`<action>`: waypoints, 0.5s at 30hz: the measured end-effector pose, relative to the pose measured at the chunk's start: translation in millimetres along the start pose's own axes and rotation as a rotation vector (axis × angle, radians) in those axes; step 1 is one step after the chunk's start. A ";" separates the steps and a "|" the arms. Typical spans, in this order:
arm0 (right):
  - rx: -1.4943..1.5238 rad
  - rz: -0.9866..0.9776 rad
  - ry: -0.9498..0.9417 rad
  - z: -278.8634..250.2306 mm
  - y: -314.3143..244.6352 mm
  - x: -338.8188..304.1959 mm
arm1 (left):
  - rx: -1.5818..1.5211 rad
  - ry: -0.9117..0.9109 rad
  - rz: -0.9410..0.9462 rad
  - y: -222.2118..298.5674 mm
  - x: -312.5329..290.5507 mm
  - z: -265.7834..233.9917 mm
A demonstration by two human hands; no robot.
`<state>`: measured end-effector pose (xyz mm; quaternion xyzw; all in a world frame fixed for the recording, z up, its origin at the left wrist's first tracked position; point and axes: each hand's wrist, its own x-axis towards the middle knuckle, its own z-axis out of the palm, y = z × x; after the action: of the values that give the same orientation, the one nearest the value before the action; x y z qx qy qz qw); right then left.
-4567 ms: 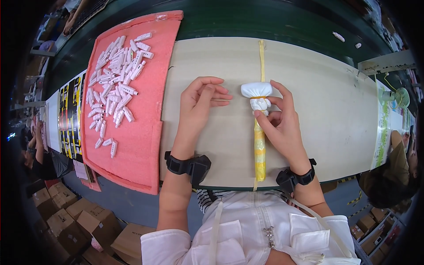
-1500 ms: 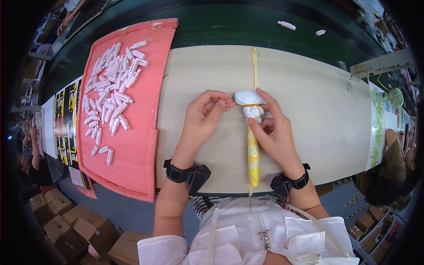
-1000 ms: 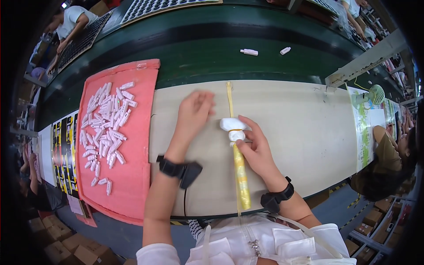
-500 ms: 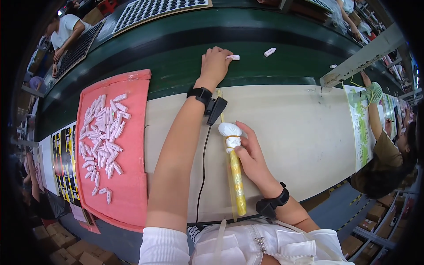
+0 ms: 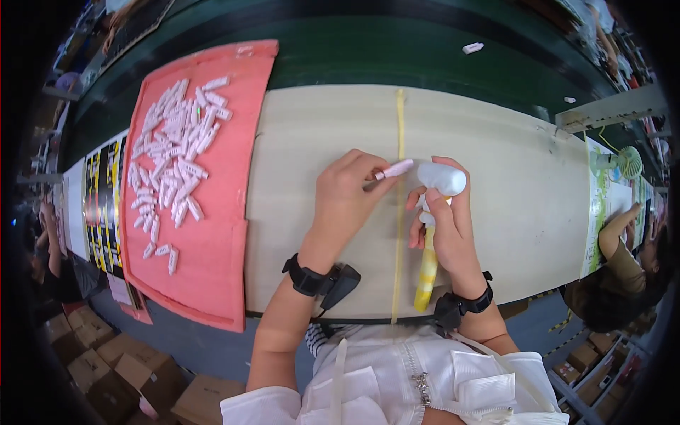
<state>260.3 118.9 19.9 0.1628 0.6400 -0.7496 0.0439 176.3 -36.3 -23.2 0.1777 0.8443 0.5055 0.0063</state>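
Observation:
My left hand pinches a small pale-pink bottle-shaped piece between thumb and fingers, above the beige work surface. Close to its right, my right hand is wrapped round a stick with a rounded white wrapped head. The stick's yellow taped handle points down toward my body. The pink piece's tip is near the white head; a narrow gap shows between them. Left of my hands, many similar pale-pink pieces lie heaped on a pink foam-like mat.
A green conveyor belt runs along the far side, with a loose piece on it. Yellow tape crosses the beige table. A metal post and small green fan stand at right, near another person.
My left hand has come back from the conveyor belt with the pink piece to beside the stick. My right hand has tilted the stick's white head up. The view has shifted.

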 end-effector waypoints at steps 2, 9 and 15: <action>-0.160 -0.004 -0.032 4.1 0.4 0.7 | 0.018 0.010 0.014 -7.9 -12.2 1.2; -0.428 0.008 -0.105 4.8 13.4 1.8 | -0.017 -0.001 0.087 -19.3 -27.5 -6.6; -0.498 -0.100 -0.057 8.4 15.3 5.8 | -0.063 -0.054 0.078 -23.5 -27.0 -12.3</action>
<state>257.4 108.9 4.8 0.0940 0.8108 -0.5742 0.0637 192.4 -65.0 -41.9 0.2239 0.8200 0.5266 0.0150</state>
